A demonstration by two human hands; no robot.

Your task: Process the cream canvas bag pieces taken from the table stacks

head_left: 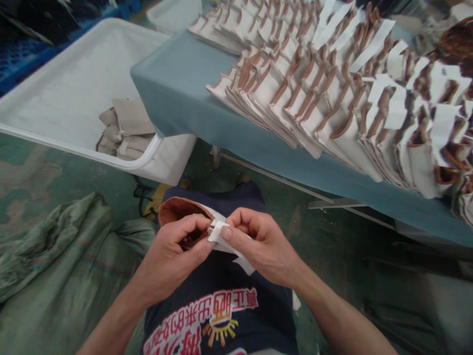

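Over my lap, a curled piece of leather [181, 209], brown on one face and pale on the other, is held between my hands. My left hand [181, 251] pinches its edge, with the thumb in front and the fingers partly inside the curl. A white paper strip [244, 264] lies against the piece's right end. My right hand [258, 241] is closed on this strip, thumb pressing it near the left fingertips. Where the strip meets the leather is partly hidden by my fingers.
Rows of similar pale-and-brown leather pieces [306, 98], some with white strips, stand on a blue-grey covered table [177, 79]. Left of it is a white bin [55, 93] holding several wrapped bundles [129, 123]. Green sacks [66, 276] lie at lower left.
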